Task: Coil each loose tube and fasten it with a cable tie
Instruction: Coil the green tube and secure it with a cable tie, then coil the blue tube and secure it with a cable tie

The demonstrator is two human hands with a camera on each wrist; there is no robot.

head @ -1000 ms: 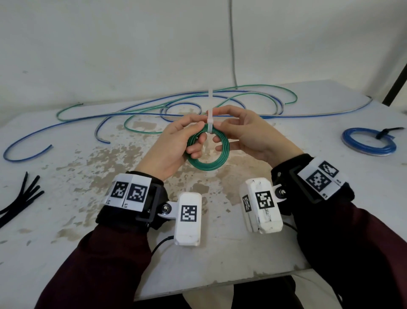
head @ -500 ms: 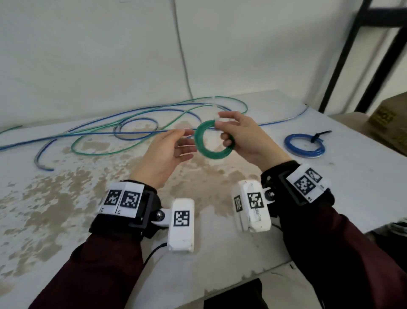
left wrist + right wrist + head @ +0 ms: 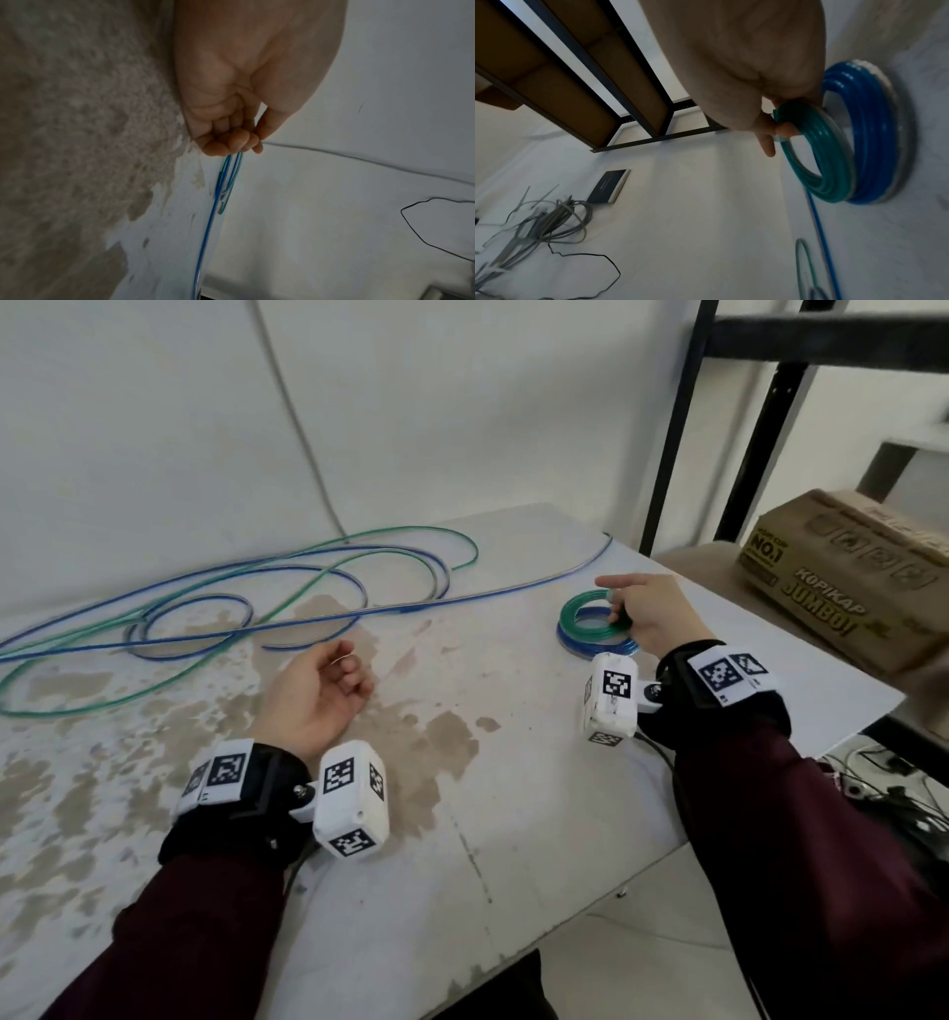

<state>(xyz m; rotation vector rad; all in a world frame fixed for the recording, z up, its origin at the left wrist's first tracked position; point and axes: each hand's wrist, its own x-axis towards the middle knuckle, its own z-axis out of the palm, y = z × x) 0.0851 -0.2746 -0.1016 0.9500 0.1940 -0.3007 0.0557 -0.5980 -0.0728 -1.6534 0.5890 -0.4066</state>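
Note:
My right hand [image 3: 616, 613] pinches the green coiled tube [image 3: 580, 613] at its near side, index finger stretched out to the left. The green coil lies on top of a blue coiled tube [image 3: 590, 645] near the table's right edge. In the right wrist view thumb and fingers [image 3: 784, 128] clamp the green coil [image 3: 821, 166] against the blue coil [image 3: 867, 142]. A pale cable tie end [image 3: 780, 139] shows by the fingers. My left hand [image 3: 354, 670] rests on the table mid-left, fingers loosely curled, holding nothing. Loose blue and green tubes [image 3: 287, 588] sprawl across the far left.
A stained white table [image 3: 513, 788] ends just right of the coils. Beyond it stands a black metal rack [image 3: 672, 428] with a cardboard box [image 3: 842, 572] on its shelf. A thin cable [image 3: 292, 413] runs down the wall behind the tubes.
My left hand let go of the green coil and dropped to the table. My right hand carried the coil to the right and set it on the blue coil. The head view swung right.

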